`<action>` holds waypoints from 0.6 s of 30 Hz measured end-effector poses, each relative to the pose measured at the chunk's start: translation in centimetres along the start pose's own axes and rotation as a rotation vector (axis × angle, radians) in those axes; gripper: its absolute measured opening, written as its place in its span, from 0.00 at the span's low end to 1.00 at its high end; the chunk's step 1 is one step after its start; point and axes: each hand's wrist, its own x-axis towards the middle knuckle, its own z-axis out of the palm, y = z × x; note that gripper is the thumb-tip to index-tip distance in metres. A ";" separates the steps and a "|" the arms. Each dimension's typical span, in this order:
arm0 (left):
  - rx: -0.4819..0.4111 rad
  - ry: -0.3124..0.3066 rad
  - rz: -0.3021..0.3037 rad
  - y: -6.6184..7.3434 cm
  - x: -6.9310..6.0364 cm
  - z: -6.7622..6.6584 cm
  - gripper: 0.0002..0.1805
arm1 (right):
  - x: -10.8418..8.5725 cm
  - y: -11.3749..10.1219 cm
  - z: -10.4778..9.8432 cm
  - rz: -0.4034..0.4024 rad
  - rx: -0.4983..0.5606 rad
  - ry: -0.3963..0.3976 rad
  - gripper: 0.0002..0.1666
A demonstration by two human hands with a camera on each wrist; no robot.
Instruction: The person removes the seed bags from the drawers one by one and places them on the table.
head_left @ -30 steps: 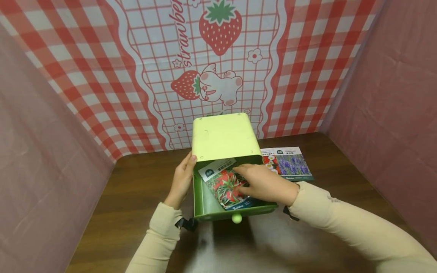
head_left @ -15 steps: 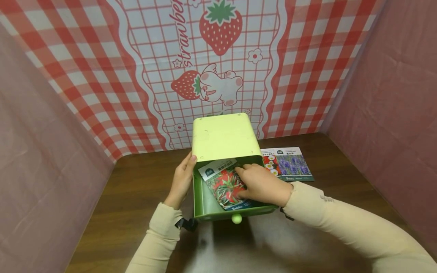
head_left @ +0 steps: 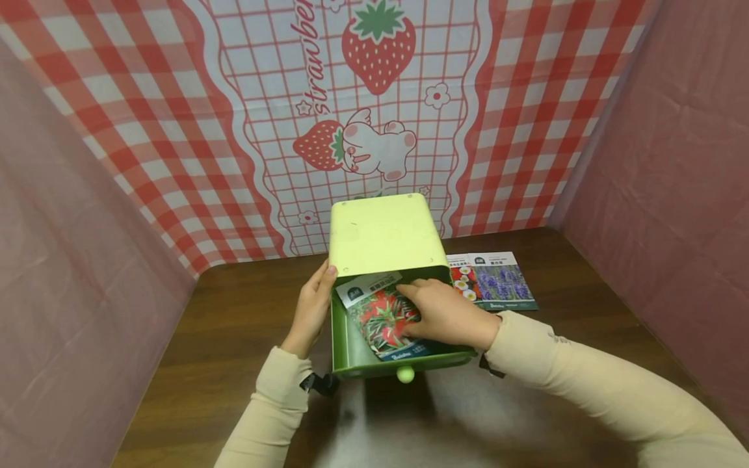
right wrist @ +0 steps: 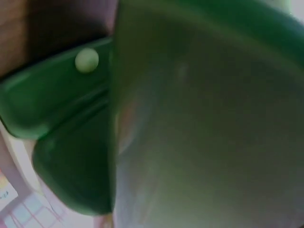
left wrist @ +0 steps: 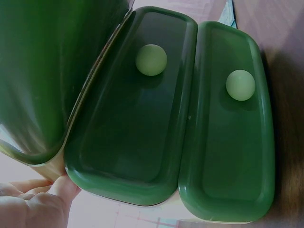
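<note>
A pale yellow-green cabinet (head_left: 386,234) stands on the table with its green top drawer (head_left: 351,351) pulled out. A seed packet (head_left: 380,315) printed with red flowers lies tilted in that drawer. My right hand (head_left: 447,312) reaches in and grips the packet at its right side; some fingers are hidden. In the right wrist view the drawer wall blocks the hand. My left hand (head_left: 310,309) rests along the cabinet's left side, its thumb by the front corner. The left wrist view shows part of this hand (left wrist: 35,202) beside two shut lower drawers (left wrist: 128,114).
To the right of the cabinet lie a purple-flower seed packet (head_left: 504,283) and a red-and-white-flower packet (head_left: 465,284), partly covered. Round pale knobs (head_left: 406,374) stick out from the drawer fronts. A checked strawberry cloth (head_left: 380,97) hangs behind the brown table (head_left: 234,338).
My right hand first moved a little further in around the packet. The packet has since shifted slightly left in the drawer with it. My left hand has stayed in place.
</note>
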 end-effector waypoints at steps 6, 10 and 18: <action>-0.004 -0.003 -0.002 0.1 0.0 0.0 0.32 | 0.2 0.1 0.0 0.046 0.106 -0.008 0.45; -0.013 -0.004 -0.007 0.2 0.0 0.1 0.32 | 0.2 0.2 0.0 0.057 0.119 -0.004 0.45; 0.001 -0.003 0.003 0.1 -0.1 0.0 0.32 | 0.6 0.1 0.2 0.100 0.173 -0.021 0.47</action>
